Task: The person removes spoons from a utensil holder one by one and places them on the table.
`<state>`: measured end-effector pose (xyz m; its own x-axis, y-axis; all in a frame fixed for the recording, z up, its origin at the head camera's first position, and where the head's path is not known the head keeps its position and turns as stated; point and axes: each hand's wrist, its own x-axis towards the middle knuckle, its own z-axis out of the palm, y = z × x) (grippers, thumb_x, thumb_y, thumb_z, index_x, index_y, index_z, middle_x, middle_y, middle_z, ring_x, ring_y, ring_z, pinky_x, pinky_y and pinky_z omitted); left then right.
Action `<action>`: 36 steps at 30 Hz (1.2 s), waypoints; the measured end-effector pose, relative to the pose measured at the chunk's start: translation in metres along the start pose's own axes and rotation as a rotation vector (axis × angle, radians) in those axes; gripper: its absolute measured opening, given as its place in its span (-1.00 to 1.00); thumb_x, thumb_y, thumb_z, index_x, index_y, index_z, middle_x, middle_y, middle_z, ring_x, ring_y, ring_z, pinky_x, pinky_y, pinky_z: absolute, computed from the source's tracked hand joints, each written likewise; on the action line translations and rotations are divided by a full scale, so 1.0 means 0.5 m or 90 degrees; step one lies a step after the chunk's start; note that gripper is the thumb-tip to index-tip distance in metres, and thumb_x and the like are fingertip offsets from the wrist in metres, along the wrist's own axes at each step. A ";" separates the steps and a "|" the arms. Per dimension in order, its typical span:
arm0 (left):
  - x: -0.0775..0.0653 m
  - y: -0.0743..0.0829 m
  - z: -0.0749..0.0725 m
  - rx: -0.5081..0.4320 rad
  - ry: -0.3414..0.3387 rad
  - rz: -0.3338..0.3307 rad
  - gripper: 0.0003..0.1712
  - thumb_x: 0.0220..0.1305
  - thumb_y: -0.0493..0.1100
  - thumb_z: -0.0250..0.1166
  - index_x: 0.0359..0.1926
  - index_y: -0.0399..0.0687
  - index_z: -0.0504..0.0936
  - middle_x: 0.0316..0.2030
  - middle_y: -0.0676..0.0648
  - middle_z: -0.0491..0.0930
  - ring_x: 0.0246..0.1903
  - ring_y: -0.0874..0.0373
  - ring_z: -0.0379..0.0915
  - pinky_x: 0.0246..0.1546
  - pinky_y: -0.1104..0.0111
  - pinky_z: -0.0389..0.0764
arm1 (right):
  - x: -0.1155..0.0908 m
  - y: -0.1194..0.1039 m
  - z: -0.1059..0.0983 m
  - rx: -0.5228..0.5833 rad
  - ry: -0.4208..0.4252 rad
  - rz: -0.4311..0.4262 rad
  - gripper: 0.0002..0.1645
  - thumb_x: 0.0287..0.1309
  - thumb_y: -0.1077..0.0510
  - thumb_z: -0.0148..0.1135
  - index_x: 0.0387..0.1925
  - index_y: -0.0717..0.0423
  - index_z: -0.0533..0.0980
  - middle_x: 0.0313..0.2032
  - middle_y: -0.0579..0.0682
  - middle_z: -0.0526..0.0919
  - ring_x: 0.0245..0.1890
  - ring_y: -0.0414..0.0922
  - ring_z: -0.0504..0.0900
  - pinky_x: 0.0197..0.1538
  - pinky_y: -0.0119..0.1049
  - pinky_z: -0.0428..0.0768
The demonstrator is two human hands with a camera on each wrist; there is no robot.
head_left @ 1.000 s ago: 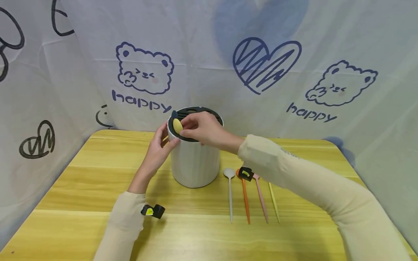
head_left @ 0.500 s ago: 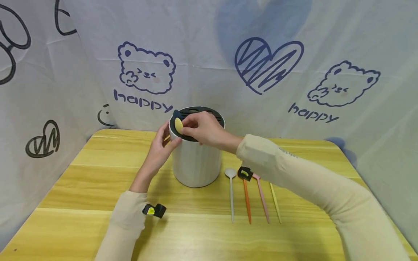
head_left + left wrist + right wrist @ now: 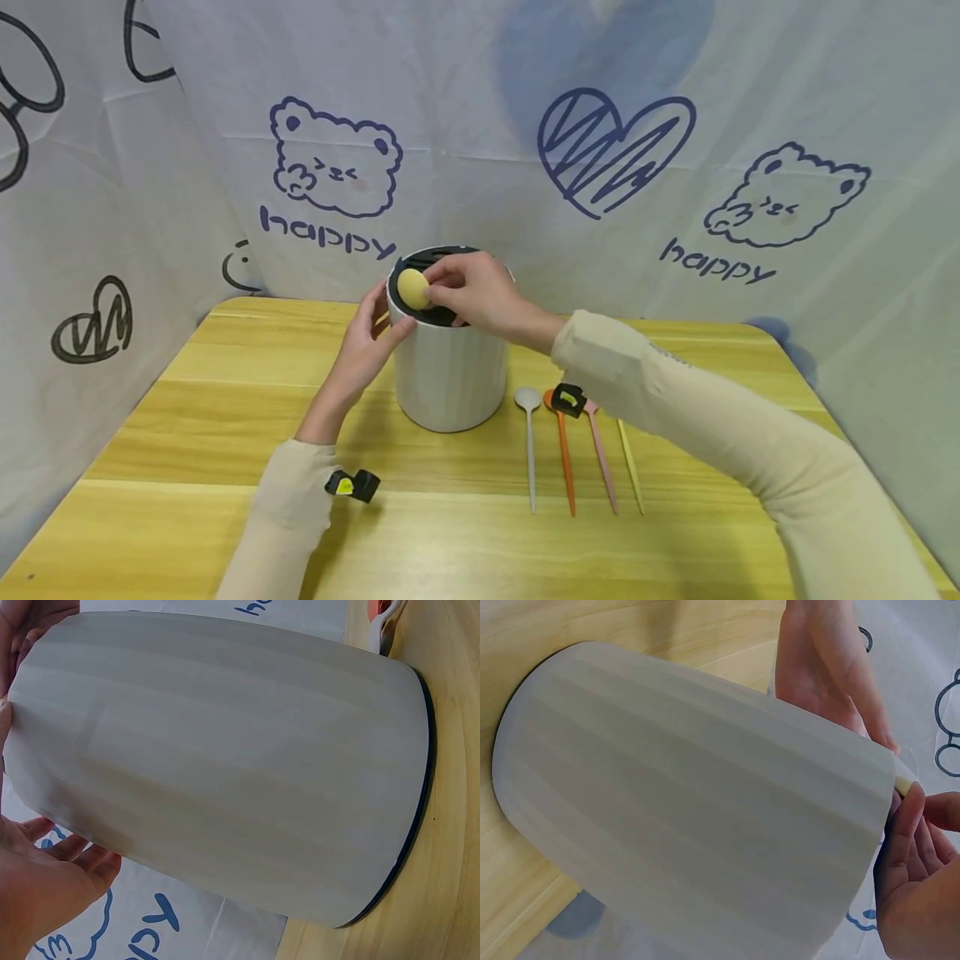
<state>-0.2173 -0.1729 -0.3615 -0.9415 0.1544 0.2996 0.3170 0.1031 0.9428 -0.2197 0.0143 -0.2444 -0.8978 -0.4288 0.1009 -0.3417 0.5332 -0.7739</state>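
Observation:
A white ribbed utensil holder with a dark slotted top stands upright on the table. My left hand steadies it at the left of the rim, thumb in front; the left wrist view shows its fingers against the holder's side. Over the top, thumb and fingers of my right hand pinch a yellow spoon by its oval bowl, whose face is turned towards the head camera. Its handle is hidden. A sliver of dark blue shows behind the bowl.
Right of the holder lie a grey spoon, an orange spoon, a pink spoon and another yellow handle, side by side. My right sleeve passes over their upper ends. A printed cloth hangs behind the table.
The yellow bowl has turned from edge-on to face-on, with the right hand shifting slightly right. The dark blue piece behind it is now mostly covered. The left hand keeps its place.

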 end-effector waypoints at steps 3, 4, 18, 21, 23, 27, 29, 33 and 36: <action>-0.001 0.000 0.000 0.001 0.001 -0.002 -0.15 0.35 -0.02 0.18 0.50 -0.11 -0.02 0.43 -0.13 0.10 0.38 0.08 0.04 0.37 0.22 0.11 | 0.000 0.002 -0.004 0.016 0.006 -0.012 -0.74 0.26 0.21 0.24 -0.04 0.21 0.61 -0.20 0.03 0.70 -0.31 -0.13 0.65 -0.40 -0.32 0.65; -0.001 0.000 0.001 0.001 0.001 -0.002 -0.15 0.35 -0.02 0.18 0.50 -0.11 -0.02 0.43 -0.13 0.10 0.38 0.08 0.04 0.37 0.22 0.11 | 0.000 0.003 -0.006 0.023 0.008 -0.015 -0.73 0.26 0.22 0.24 -0.04 0.21 0.61 -0.20 0.03 0.70 -0.31 -0.12 0.64 -0.39 -0.31 0.65; -0.002 0.001 0.001 0.005 0.003 -0.007 -0.15 0.36 -0.02 0.18 0.50 -0.11 -0.03 0.44 -0.13 0.08 0.39 0.06 0.03 0.37 0.21 0.10 | 0.000 -0.008 -0.030 0.114 0.025 -0.047 -0.71 0.30 0.26 0.17 0.02 0.26 0.57 -0.19 0.09 0.68 -0.25 -0.01 0.62 -0.42 -0.27 0.61; -0.001 0.001 0.000 0.012 0.004 -0.010 -0.14 0.36 -0.01 0.18 0.51 -0.11 -0.03 0.44 -0.13 0.07 0.39 0.04 0.02 0.37 0.20 0.10 | -0.001 -0.010 -0.037 0.137 0.037 -0.054 -0.72 0.30 0.27 0.16 0.02 0.27 0.55 -0.19 0.10 0.67 -0.20 0.07 0.61 -0.44 -0.29 0.59; -0.002 0.001 0.000 0.013 0.005 -0.011 -0.14 0.36 -0.01 0.18 0.51 -0.11 -0.04 0.44 -0.13 0.08 0.39 0.04 0.02 0.37 0.20 0.10 | -0.003 -0.012 -0.041 0.144 0.043 -0.058 -0.71 0.31 0.27 0.14 0.03 0.26 0.53 -0.20 0.11 0.66 -0.19 0.10 0.59 -0.44 -0.31 0.58; -0.003 0.001 0.001 0.019 0.007 -0.014 -0.14 0.36 0.00 0.18 0.51 -0.10 -0.04 0.44 -0.13 0.07 0.39 0.03 0.02 0.37 0.19 0.09 | -0.005 -0.014 -0.050 0.152 0.049 -0.065 -0.69 0.32 0.28 0.10 0.08 0.23 0.49 -0.20 0.11 0.64 -0.16 0.13 0.57 -0.42 -0.32 0.58; -0.004 0.001 0.001 0.022 0.007 -0.012 -0.13 0.36 0.00 0.19 0.51 -0.08 -0.05 0.45 -0.12 0.06 0.40 0.03 0.01 0.38 0.18 0.08 | -0.006 -0.014 -0.055 0.155 0.053 -0.068 -0.68 0.34 0.29 0.08 0.10 0.23 0.48 -0.18 0.11 0.63 -0.15 0.14 0.57 -0.42 -0.31 0.57; -0.005 0.001 0.002 0.024 0.008 -0.006 -0.15 0.36 0.00 0.18 0.51 -0.08 -0.03 0.44 -0.12 0.07 0.39 0.03 0.02 0.37 0.18 0.09 | -0.006 -0.015 -0.065 0.168 0.063 -0.071 -0.69 0.34 0.30 0.08 0.08 0.27 0.50 -0.16 0.12 0.64 -0.15 0.16 0.56 -0.46 -0.31 0.52; -0.002 0.002 0.004 0.020 0.008 0.002 -0.15 0.35 0.00 0.19 0.50 -0.09 -0.01 0.43 -0.11 0.10 0.38 0.05 0.04 0.37 0.19 0.11 | -0.007 -0.015 -0.074 0.175 0.076 -0.066 -0.70 0.33 0.31 0.08 0.06 0.27 0.51 -0.16 0.12 0.65 -0.19 0.11 0.58 -0.49 -0.35 0.47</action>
<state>-0.2159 -0.1708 -0.3612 -0.9419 0.1423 0.3042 0.3228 0.1337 0.9370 -0.2244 0.0387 -0.2156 -0.8939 -0.3734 0.2481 -0.3597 0.2671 -0.8940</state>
